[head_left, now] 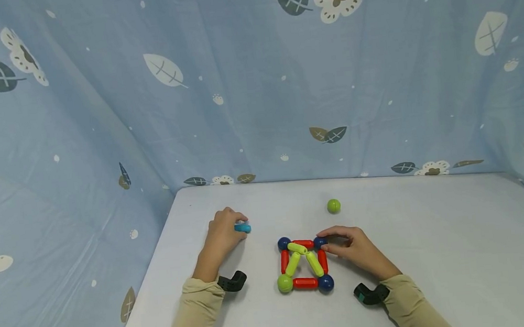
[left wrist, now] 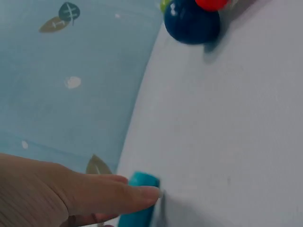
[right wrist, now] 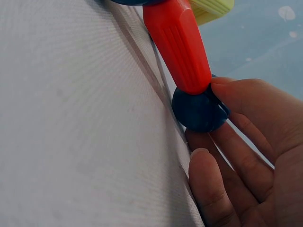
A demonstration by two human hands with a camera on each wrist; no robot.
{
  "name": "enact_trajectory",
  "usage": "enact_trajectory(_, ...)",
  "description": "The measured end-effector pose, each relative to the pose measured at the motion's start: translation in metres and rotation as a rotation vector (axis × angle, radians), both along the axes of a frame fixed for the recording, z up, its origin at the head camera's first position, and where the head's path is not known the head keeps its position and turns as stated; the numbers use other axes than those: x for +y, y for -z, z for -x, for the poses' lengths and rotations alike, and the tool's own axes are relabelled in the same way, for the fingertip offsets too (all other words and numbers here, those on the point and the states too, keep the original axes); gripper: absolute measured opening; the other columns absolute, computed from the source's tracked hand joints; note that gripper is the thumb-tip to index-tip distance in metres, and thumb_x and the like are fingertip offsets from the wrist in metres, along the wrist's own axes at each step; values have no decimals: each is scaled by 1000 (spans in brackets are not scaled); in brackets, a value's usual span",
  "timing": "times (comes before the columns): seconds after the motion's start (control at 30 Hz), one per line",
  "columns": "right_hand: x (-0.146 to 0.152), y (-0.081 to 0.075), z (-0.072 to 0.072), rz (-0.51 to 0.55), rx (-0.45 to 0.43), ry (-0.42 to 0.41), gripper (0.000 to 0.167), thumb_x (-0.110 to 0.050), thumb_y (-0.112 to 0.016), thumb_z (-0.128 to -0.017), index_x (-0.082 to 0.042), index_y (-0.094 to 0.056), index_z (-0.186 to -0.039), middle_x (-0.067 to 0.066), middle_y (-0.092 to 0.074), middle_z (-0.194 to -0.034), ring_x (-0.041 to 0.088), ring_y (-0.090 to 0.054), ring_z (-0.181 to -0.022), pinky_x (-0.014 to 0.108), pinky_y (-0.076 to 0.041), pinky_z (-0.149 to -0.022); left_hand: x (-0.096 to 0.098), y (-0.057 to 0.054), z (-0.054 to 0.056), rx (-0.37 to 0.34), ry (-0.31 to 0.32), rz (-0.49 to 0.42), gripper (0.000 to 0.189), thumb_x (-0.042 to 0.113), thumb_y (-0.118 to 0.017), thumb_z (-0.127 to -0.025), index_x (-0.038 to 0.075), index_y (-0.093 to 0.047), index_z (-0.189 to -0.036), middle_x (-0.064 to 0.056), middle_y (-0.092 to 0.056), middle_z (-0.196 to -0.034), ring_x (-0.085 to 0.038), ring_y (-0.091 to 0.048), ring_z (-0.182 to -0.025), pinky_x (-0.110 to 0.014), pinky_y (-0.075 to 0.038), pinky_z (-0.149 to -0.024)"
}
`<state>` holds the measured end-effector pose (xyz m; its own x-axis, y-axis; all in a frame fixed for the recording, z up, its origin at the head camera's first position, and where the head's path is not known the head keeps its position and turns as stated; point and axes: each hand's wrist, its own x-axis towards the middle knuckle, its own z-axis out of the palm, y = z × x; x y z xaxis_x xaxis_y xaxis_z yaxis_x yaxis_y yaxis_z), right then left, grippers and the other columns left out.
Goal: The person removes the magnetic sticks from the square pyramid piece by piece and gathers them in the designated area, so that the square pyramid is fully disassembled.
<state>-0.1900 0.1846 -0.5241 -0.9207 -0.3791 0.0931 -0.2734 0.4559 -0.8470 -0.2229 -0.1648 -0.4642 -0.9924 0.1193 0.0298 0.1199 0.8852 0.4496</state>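
My left hand [head_left: 223, 234] pinches a light blue magnetic rod [head_left: 243, 228] at the back left of the table; the left wrist view shows the same rod [left wrist: 138, 218] between thumb and fingers. To its right sits a frame of magnetic rods and balls, with red rods [head_left: 305, 283] forming a square. Dark blue balls [head_left: 325, 283] sit at three corners and a green ball [head_left: 285, 283] at the front left. Yellow-green rods [head_left: 293, 264] lean inward over the square. With its fingertips, my right hand [head_left: 359, 249] holds the back right dark blue ball [right wrist: 196, 111].
A loose green ball [head_left: 334, 206] lies behind the frame, toward the back edge of the white table [head_left: 464, 249]. Blue patterned cloth [head_left: 255, 90] hangs along the back and left side. Black wrist mounts [head_left: 372, 294] sit at both sleeves.
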Motion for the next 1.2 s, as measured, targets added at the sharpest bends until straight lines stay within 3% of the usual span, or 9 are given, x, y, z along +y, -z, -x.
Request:
enact_trajectory(0.13, 1, 0, 0, 8, -8, -8, 27, -28, -78, -93, -22, -75, -119, 1, -74, -123, 16, -66, -110, 23, -54, -85, 12, -6, -2, 23, 44, -53, 35, 6, -82, -85, 11, -77, -119, -13, -67, -122, -39, -59, -120, -60, -48, -98)
enact_trajectory(0.2, 1, -1, 0, 13, -9, -9, 27, -27, -78, -93, -22, -75, -120, 1, -74, -123, 18, -66, -109, 23, -54, -83, 21, -11, -5, 20, 99, -110, 33, 6, -80, -88, 11, -76, -120, -11, -68, -124, -37, -61, -121, -57, -49, -100)
enact_trajectory(0.27, 1, 0, 0, 15, -7, -10, 27, -27, -78, -93, -21, -75, -119, 2, -74, -123, 18, -66, -108, 22, -54, -82, 31, -13, -9, 14, 196, -146, 31, 5, -78, -89, 10, -76, -119, -9, -69, -122, -35, -63, -119, -54, -50, -100)
enact_trajectory(0.4, 1, 1, 1, 16, -4, -9, 27, -26, -78, -93, -21, -75, -119, 3, -75, -122, 15, -65, -107, 23, -55, -81, 49, -16, -17, -73, 410, -162, 29, 9, -77, -92, 11, -75, -121, -4, -70, -122, -27, -63, -119, -48, -52, -102)
enact_trajectory(0.5, 0, 1, 1, 20, -4, -6, 27, -27, -78, -93, -21, -76, -120, 3, -75, -122, 11, -65, -107, 23, -55, -82, 58, -13, -21, -125, 496, -126, 29, 15, -77, -94, 14, -75, -122, -1, -70, -123, -21, -61, -122, -43, -51, -106)
enact_trajectory(0.73, 0, 1, 2, 31, 14, -21, 27, -24, -78, -93, -19, -75, -120, 4, -75, -121, 5, -66, -104, 23, -55, -81, 69, -2, -24, -105, 512, -60, 22, 16, -77, -93, 19, -79, -115, 5, -69, -114, -14, -60, -113, -33, -52, -98)
enact_trajectory(1.2, -1, -2, 0, 31, -20, -12, 27, -25, -78, -93, -19, -76, -119, 5, -75, -122, 9, -65, -103, 22, -54, -78, 74, -1, -27, 0, 499, -27, 16, 23, -76, -95, 20, -75, -110, 7, -71, -109, -12, -64, -101, -30, -54, -93)
